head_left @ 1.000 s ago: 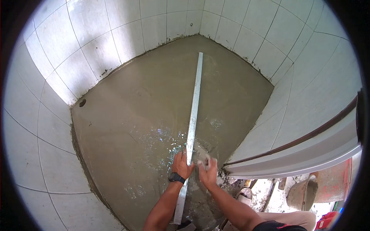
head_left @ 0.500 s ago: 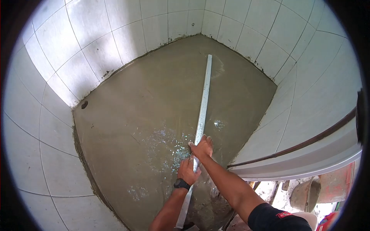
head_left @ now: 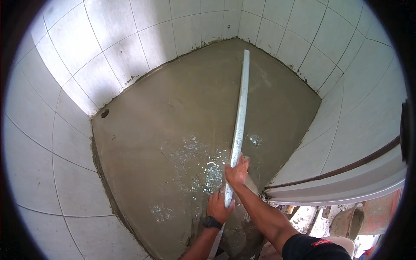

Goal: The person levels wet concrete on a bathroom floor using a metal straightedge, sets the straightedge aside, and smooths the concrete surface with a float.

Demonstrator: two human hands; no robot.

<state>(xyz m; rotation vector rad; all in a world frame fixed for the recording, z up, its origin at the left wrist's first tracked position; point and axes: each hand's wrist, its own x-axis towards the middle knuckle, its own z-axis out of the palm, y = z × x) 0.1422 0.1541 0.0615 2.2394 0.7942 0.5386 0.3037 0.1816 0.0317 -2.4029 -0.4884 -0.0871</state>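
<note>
A long, pale metal straightedge (head_left: pixel 240 117) extends over wet grey mortar (head_left: pixel 173 104), from near my body toward the far corner. My right hand (head_left: pixel 237 172) is wrapped round it in its lower half. Closer to me, my left hand (head_left: pixel 219 207), with a dark watch on the wrist, grips the same bar. Both sets of fingers are closed on it, partly hidden by the hands. The straightedge's near end passes behind the left forearm. Whether its far end touches the mortar, I cannot tell. Wet, shiny patches lie left of the hands.
White tiled walls (head_left: pixel 104 73) enclose the mortar floor. A dark round hole (head_left: pixel 105 113) sits near the left corner. At right, a curved white ledge (head_left: pixel 338 190) borders the floor. Beyond it stand a mortar-covered bucket (head_left: pixel 348 221) and a reddish container (head_left: pixel 381 212).
The straightedge's far end now appears nearer the far corner. Both hands have shifted with it, still gripping. The whole view has moved slightly, so the walls and floor appear further right.
</note>
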